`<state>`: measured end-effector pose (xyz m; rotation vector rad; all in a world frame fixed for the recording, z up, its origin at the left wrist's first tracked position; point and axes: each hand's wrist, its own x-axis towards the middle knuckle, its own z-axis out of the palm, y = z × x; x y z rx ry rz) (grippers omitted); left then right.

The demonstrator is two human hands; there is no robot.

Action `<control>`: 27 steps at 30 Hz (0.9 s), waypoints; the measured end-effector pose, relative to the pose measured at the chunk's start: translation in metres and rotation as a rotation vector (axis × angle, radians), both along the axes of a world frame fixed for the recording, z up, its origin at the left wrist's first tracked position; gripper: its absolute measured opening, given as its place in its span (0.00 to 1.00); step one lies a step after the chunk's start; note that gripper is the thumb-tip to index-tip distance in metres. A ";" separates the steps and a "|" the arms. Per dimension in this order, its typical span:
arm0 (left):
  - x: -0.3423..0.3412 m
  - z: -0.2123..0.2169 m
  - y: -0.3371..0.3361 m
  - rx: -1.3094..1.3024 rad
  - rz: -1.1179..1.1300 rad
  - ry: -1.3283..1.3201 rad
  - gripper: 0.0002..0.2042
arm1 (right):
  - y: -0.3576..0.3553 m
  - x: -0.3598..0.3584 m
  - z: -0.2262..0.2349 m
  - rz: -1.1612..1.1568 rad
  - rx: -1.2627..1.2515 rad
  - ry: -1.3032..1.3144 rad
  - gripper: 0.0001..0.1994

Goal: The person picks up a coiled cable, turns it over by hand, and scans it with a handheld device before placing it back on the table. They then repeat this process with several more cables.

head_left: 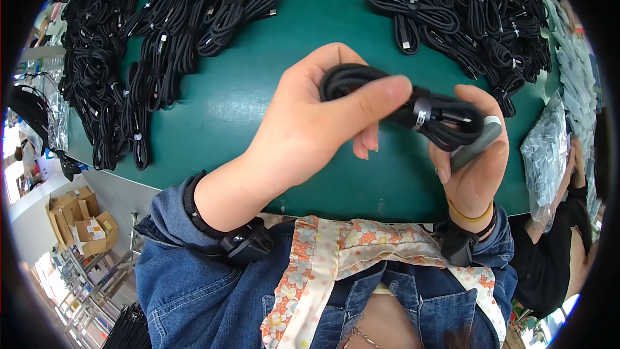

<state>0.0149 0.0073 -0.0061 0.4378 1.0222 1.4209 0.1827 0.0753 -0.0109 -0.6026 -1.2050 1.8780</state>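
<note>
Above the table, my left hand is closed around a coiled black braided cable, thumb on top near its dark strap. A light mark shows on the strap, and a metal plug end shows at the coil's right end. My right hand is at that end, fingers curled around a slim grey stick-like object with a white end. Its exact kind I cannot make out. The grey object lies right beside the coil; whether the right fingers also touch the cable is partly hidden.
Heaps of coiled black cables lie on the green table, one heap at left, another at far right. Clear plastic bags line the right edge, beside another person's arm. Cardboard boxes stand off the table at lower left.
</note>
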 end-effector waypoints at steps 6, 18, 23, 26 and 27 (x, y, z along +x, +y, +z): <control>-0.041 -0.005 0.011 0.130 -0.021 1.155 0.11 | 0.011 0.003 0.008 0.310 -0.016 -0.485 0.14; -0.092 -0.021 0.000 -0.334 0.168 2.033 0.11 | 0.030 0.004 0.013 -0.017 -0.213 0.068 0.17; -0.090 -0.008 0.004 0.015 0.283 1.833 0.11 | 0.023 0.007 0.001 0.176 -0.143 -0.037 0.18; -0.078 0.005 0.009 0.387 0.191 1.646 0.13 | 0.022 0.008 -0.002 0.189 -0.115 -0.109 0.20; -0.072 0.006 0.010 0.560 0.145 1.536 0.14 | 0.021 0.008 -0.003 0.198 -0.104 -0.147 0.21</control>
